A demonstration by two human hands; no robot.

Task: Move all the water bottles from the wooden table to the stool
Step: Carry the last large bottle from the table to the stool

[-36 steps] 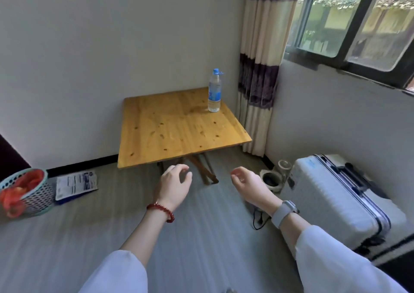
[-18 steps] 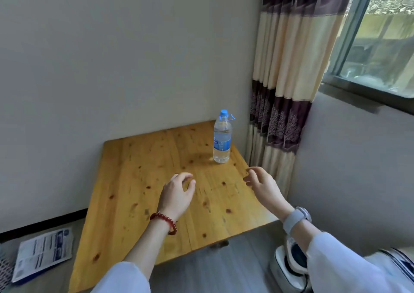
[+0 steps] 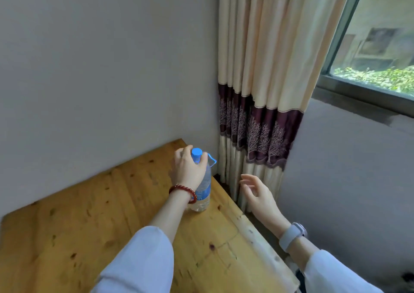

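While I watch through the head camera, this is what I read off the scene:

Left hand: my left hand (image 3: 187,169) is wrapped over the top of the water bottle (image 3: 202,192), its fingers (image 3: 202,160) curled round the neck just under the blue cap (image 3: 196,152), thumb on the far left side of the cap.
Left wrist: a red bead bracelet (image 3: 183,192) sits on it, and the white sleeve (image 3: 139,263) runs back toward the camera across the bench.
Water bottle: clear, upright, with a blue label low on the body; its base stands on the bench (image 3: 89,236) near the far right corner. A loose blue ring tab sticks out to the right of the cap.
Right hand: my right hand (image 3: 257,194) holds nothing; its fingers (image 3: 247,177) are spread and slightly bent, hanging in the air just past the right edge of the bench, near the bottle but apart from it.
Right wrist: a pale watch (image 3: 291,236) with a light strap.
Bench: knotty light wood, set close against the grey wall (image 3: 100,68).
Curtain: a cream curtain (image 3: 264,91) with a dark purple patterned band hangs in the corner, right behind the bench corner.
Window: a dark-framed window (image 3: 369,68) sits at upper right, with greenery outside.
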